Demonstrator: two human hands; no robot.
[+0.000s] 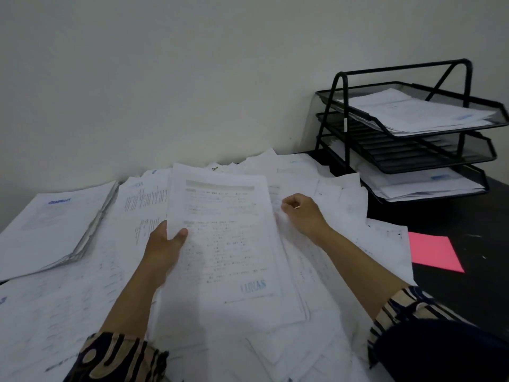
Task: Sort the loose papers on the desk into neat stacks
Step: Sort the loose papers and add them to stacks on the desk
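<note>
Loose white printed papers (68, 299) cover most of the dark desk. My left hand (162, 246) holds a sheaf of printed sheets (228, 244) by its left edge, thumb on top, lifted over the pile. To the right of the sheaf, my right hand (301, 213) lies with curled fingers on the loose sheets at its right edge; whether it pinches a sheet is unclear. A thick squared stack of papers (52, 224) lies at the left.
A black three-tier mesh tray (341, 106) stands at the back right, with papers in its top and bottom tiers. A pink sheet (432, 252) lies on the bare dark desk (468, 293) at the right. A white wall runs behind the desk.
</note>
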